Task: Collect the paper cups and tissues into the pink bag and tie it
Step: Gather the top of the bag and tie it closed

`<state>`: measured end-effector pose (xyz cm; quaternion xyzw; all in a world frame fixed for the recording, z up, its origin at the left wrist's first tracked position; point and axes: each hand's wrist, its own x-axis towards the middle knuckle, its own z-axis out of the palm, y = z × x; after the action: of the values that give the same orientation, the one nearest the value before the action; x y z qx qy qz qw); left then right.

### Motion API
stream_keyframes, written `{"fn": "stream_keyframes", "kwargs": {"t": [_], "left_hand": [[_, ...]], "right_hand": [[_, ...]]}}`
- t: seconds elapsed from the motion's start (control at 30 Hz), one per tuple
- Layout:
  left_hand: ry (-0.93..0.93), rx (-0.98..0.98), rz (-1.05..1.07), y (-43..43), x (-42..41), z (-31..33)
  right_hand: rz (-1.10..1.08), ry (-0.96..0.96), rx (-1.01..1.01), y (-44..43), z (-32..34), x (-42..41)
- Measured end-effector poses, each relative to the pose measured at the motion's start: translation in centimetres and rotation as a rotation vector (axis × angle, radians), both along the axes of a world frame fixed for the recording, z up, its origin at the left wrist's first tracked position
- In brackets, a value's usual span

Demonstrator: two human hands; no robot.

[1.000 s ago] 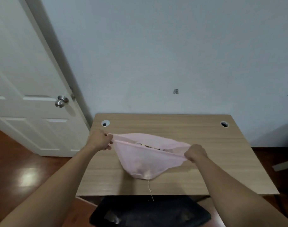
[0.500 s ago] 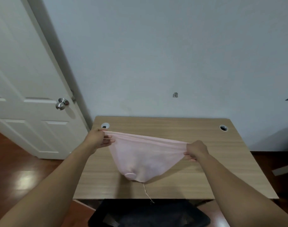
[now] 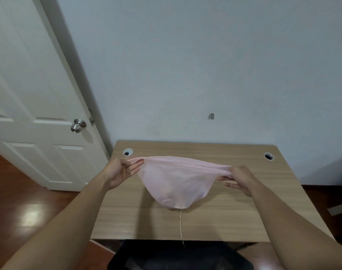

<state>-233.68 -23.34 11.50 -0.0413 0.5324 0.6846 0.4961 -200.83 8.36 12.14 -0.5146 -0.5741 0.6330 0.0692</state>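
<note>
Two bare hands hold a pink bag (image 3: 176,184) up over a wooden desk (image 3: 234,217), one at each end of its mouth. Left hand (image 3: 120,171): palm turned toward the camera, fingers mostly extended and lying close together, the bag's rim pinched at the thumb side near the fingertips. Right hand (image 3: 239,178): back of hand toward the camera, thumb and forefinger closed on the other end of the rim, the remaining fingers loosely spread below it. Rim pulled taut between the two hands into a nearly flat, closed line. Body of the bag sags below in a rounded pouch; its bottom sits at or just above the desk surface, contact not clear. Pale rounded shapes show faintly through the plastic low in the pouch; what they are cannot be told. Thin string (image 3: 180,225) hangs from the bag's bottom and trails across the desk to its near edge. Dark chair (image 3: 178,256) sits below that edge.
</note>
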Motion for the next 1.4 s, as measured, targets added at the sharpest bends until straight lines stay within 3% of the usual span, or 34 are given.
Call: {"fn": "stream_keyframes", "kwargs": {"t": [0.33,0.57,0.77,0.93,1.13,1.27,1.4], "left_hand": [[0.277,-0.142,-0.253,-1.3,0.9,-3.1],[0.417,-0.249,-0.127,-1.8,0.9,-3.6],[0.495,-0.279,-0.046,-1.4,1.4,-2.7],[0.570,-0.279,0.114,-0.7,1.5,-2.7],[0.649,-0.324,0.130,-0.3,1.1,-1.8],[0.674,-0.304,0.161,0.6,1.7,-1.1],[0.554,-0.172,0.113,2.2,2.5,-0.7]], "right_hand": [[-0.022,0.003,-0.079,-0.8,-1.1,0.6],[0.149,0.240,-0.166,-0.5,-1.7,1.2],[0.166,0.076,-0.005,-1.3,-1.9,1.0],[-0.068,0.057,0.172,-1.7,-1.8,0.1],[-0.152,0.050,0.381,-1.4,-0.7,0.4],[-0.261,0.163,0.216,-1.5,0.1,-0.7],[-0.325,0.575,-0.209,-1.7,1.8,-2.4]]}}
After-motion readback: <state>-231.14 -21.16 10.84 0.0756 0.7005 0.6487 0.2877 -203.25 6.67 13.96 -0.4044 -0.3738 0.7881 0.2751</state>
